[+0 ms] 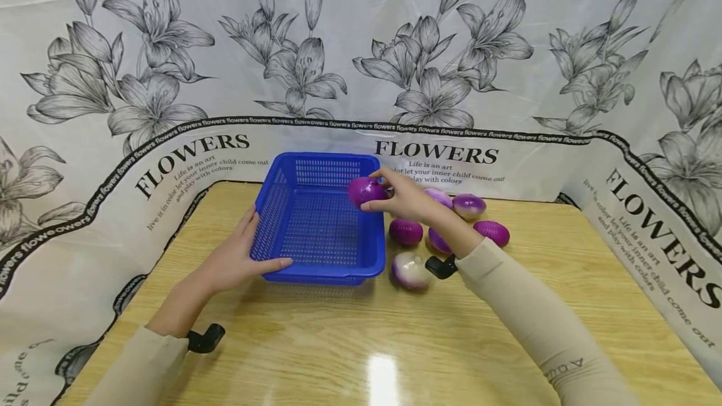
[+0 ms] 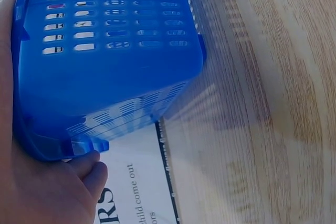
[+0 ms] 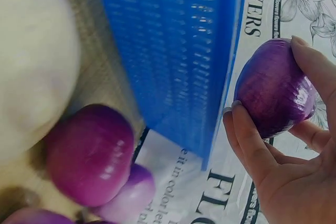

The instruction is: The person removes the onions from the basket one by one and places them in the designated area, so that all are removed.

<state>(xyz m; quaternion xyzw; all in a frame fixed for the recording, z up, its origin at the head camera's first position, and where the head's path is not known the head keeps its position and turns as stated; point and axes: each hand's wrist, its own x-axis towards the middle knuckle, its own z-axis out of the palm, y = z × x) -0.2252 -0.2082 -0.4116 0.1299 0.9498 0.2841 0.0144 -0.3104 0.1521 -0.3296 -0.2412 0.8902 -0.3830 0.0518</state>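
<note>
My left hand (image 1: 225,266) grips the near left corner of a blue plastic basket (image 1: 324,273), thumb over the front rim and fingers along the left side. In the left wrist view, fingers curl at the rim of the basket (image 2: 115,82), which tilts with a gap under its front edge. My right hand (image 1: 405,196) holds a purple onion (image 1: 363,193) over the basket's right wall. Seen from the right wrist, thumb and fingers clasp that onion (image 3: 273,90) around its sides, above rim height. Nothing lies on the visible basket floor.
Right of the basket, several onions sit on the wooden table (image 1: 316,337): a whitish one (image 1: 410,271) nearest, a purple one (image 1: 405,232) behind it, others (image 1: 469,207) farther back and right. A flower-print cloth (image 1: 316,136) stands behind and at both sides.
</note>
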